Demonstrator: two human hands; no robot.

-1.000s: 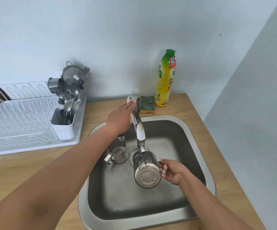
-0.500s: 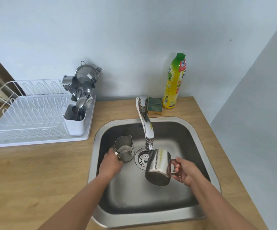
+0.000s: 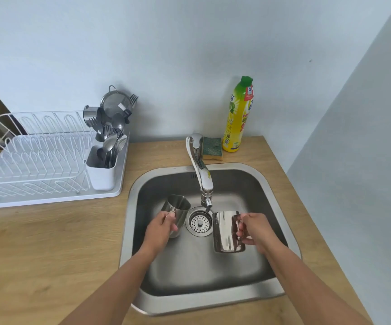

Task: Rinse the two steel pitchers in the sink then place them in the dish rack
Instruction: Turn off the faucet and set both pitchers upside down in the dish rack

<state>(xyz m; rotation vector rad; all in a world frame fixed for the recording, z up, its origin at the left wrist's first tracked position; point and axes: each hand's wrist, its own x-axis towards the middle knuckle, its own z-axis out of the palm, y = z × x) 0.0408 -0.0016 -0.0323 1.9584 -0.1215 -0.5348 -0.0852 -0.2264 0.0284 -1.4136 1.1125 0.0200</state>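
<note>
Left hand (image 3: 160, 227) clamped round the small pitcher (image 3: 177, 207), which is tilted with its mouth away from me; right hand (image 3: 256, 231) has its fingers curled through the handle of the bigger pitcher (image 3: 225, 233), roughly upright; both arms reach down into the sink (image 3: 140, 184), one pitcher on each side of the drain (image 3: 199, 222); the dish rack (image 3: 37, 160) is off to my left on the counter.

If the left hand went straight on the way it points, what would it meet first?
Probably the faucet, just beyond the small pitcher it grips; depth is unclear.
</note>
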